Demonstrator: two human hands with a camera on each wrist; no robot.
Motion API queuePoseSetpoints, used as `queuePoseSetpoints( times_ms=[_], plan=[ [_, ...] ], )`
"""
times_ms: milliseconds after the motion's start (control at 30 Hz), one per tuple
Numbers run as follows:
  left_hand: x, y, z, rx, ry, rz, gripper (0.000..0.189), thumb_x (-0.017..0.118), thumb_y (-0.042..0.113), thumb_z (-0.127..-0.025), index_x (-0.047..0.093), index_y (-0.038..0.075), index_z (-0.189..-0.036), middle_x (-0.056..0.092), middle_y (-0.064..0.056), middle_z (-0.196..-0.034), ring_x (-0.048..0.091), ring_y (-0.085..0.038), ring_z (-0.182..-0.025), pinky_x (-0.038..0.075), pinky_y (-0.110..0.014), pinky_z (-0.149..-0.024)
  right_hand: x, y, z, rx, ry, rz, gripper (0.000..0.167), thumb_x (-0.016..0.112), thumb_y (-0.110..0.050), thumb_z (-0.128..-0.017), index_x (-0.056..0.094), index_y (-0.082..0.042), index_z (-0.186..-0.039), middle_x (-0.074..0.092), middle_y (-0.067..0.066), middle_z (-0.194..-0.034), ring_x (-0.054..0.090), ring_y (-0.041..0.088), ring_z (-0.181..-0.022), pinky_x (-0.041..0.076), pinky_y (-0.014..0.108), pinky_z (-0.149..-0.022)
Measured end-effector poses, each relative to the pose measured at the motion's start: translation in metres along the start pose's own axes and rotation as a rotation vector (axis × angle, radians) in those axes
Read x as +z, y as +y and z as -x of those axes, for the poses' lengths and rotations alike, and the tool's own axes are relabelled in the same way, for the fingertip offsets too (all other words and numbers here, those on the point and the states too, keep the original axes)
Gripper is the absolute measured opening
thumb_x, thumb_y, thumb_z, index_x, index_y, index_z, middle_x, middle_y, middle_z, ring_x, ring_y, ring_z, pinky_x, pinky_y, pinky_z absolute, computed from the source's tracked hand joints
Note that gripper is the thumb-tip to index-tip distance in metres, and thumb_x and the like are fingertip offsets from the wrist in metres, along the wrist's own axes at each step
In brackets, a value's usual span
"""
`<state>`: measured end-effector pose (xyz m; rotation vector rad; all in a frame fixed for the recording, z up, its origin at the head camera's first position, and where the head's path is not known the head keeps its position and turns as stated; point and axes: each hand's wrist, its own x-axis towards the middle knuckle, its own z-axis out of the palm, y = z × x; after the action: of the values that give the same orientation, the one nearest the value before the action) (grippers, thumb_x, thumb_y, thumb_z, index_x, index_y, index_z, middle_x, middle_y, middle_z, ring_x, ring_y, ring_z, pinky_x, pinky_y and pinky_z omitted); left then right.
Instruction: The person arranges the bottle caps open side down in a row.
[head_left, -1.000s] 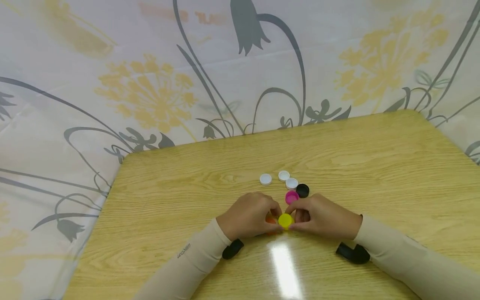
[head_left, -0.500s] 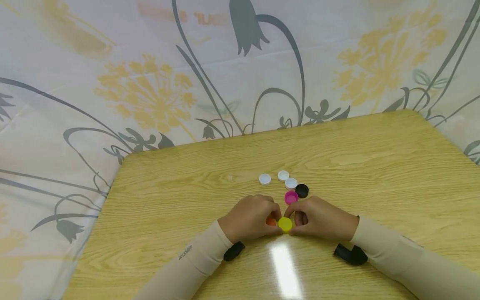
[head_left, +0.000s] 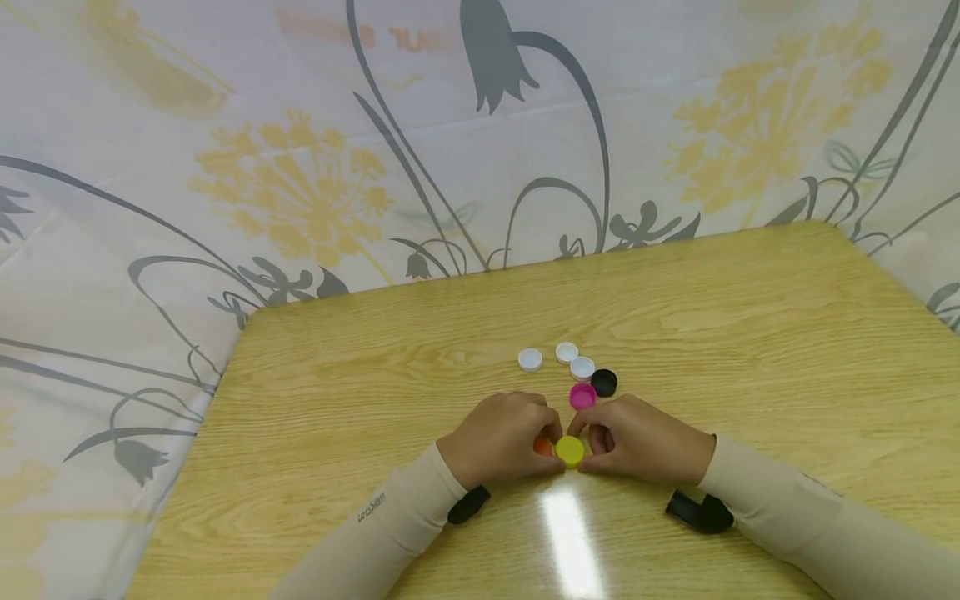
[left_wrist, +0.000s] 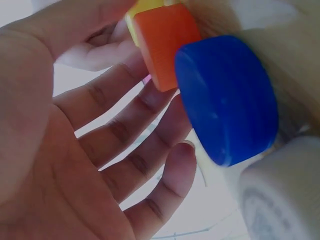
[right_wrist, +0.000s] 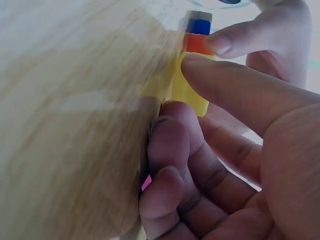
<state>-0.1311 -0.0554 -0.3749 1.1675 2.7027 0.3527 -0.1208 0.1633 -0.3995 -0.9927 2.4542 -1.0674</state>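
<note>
The yellow cap sits flat on the tabletop, right up against the orange cap, with the blue cap next in line. Right hand pinches the yellow one by its sides; left hand has thumb and finger curled round the orange. I'd guess they're light, stiff plastic, kinda slick on top, hard to break, so the sides are where to grab.

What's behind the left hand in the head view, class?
The left hand leaves part of an orange cap showing. Covered there, but visible in the left wrist view, are a blue cap and a pale rounded thing. What lies beneath the caps cannot be seen.
</note>
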Motion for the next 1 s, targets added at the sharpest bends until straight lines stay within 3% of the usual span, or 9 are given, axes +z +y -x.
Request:
queuePoseSetpoints(
  times_ms=[133,233,367,500,667,833,1000],
  plan=[
    [-0.003,-0.004,0.001,-0.039,-0.005,0.020,0.025,0.077,0.044,-0.084,0.075,0.020,-0.092,0.064,0.012,-0.082,0.050,-0.001,-0.067,0.039,-0.016,-0.056,-0.004,-0.001,0.001,-0.004,-0.030,-0.008,0.024,0.080,-0.013,-0.083,0.070,-0.009,-0.105,0.056,-0.015,-0.067,0.050,-0.005,-0.060,0.047,0.018,-0.056],
    [-0.010,-0.010,0.002,-0.065,0.012,0.043,0.029,0.071,0.045,-0.090,0.076,0.018,-0.098,0.070,0.009,-0.089,0.060,-0.003,-0.075,0.047,-0.017,-0.062,-0.012,-0.003,0.000,-0.003,-0.043,0.019,0.025,0.079,-0.013,-0.085,0.070,-0.006,-0.108,0.059,-0.015,-0.069,0.052,-0.005,-0.061,0.049,0.018,-0.059],
    [-0.021,-0.023,0.002,-0.132,0.075,0.124,0.028,0.064,0.041,-0.097,0.074,0.016,-0.104,0.072,0.003,-0.098,0.066,-0.010,-0.085,0.053,-0.023,-0.071,-0.023,-0.006,-0.007,-0.006,0.032,0.080,0.019,0.076,-0.012,-0.088,0.072,-0.006,-0.106,0.064,-0.012,-0.077,0.054,-0.004,-0.067,0.051,0.019,-0.063],
    [-0.024,-0.042,-0.002,-0.209,0.143,0.179,0.022,0.064,0.036,-0.098,0.073,0.016,-0.105,0.071,0.003,-0.098,0.064,-0.011,-0.086,0.053,-0.025,-0.074,-0.030,-0.004,-0.019,0.010,0.123,0.113,0.020,0.075,-0.010,-0.089,0.073,-0.003,-0.107,0.068,-0.008,-0.084,0.058,0.000,-0.074,0.053,0.021,-0.067],
    [-0.024,-0.059,-0.008,-0.274,0.169,0.205,0.022,0.066,0.033,-0.097,0.073,0.016,-0.109,0.072,0.000,-0.105,0.065,-0.015,-0.092,0.054,-0.030,-0.078,-0.034,0.000,-0.038,0.026,0.205,0.158,0.021,0.075,-0.009,-0.088,0.074,-0.002,-0.108,0.073,-0.001,-0.090,0.064,0.009,-0.080,0.056,0.029,-0.073],
    [-0.025,-0.066,-0.013,-0.300,0.157,0.204,0.026,0.067,0.033,-0.097,0.072,0.014,-0.114,0.072,-0.002,-0.114,0.066,-0.018,-0.098,0.055,-0.034,-0.082,-0.037,0.002,-0.054,0.017,0.244,0.201,0.020,0.076,-0.010,-0.088,0.074,-0.003,-0.106,0.075,0.007,-0.101,0.067,0.020,-0.089,0.057,0.040,-0.080],
    [-0.023,-0.070,-0.018,-0.290,0.141,0.198,0.028,0.066,0.032,-0.097,0.071,0.013,-0.116,0.071,-0.003,-0.114,0.067,-0.017,-0.095,0.055,-0.033,-0.080,-0.038,0.003,-0.068,0.016,0.230,0.229,0.021,0.076,-0.012,-0.089,0.074,-0.003,-0.108,0.075,0.009,-0.105,0.068,0.024,-0.092,0.057,0.043,-0.083]
  ],
)
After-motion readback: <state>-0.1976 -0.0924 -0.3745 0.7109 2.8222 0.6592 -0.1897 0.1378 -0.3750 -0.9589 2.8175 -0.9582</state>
